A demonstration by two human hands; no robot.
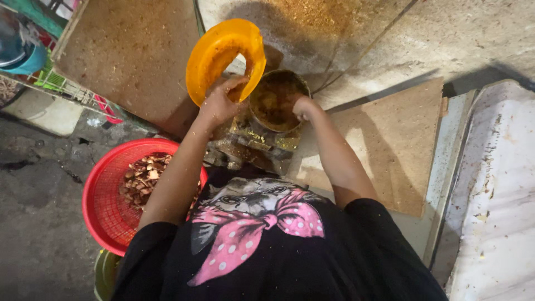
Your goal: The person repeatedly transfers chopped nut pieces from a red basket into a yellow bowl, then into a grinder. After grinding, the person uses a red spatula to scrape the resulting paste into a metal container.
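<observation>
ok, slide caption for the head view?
Left hand tilts an orange bowl over a grinder hopper; right hand on its rim.

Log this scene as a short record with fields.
left hand: left hand grips tilted orange bowl
right hand: right hand rests on rim of round hopper
hopper contents: brown ground material
left side: red basket holding brown pieces
surfaces: dusty boards beside machine

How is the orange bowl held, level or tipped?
Tipped: the orange bowl stands on edge in the left hand, inside facing the round hopper.
</observation>
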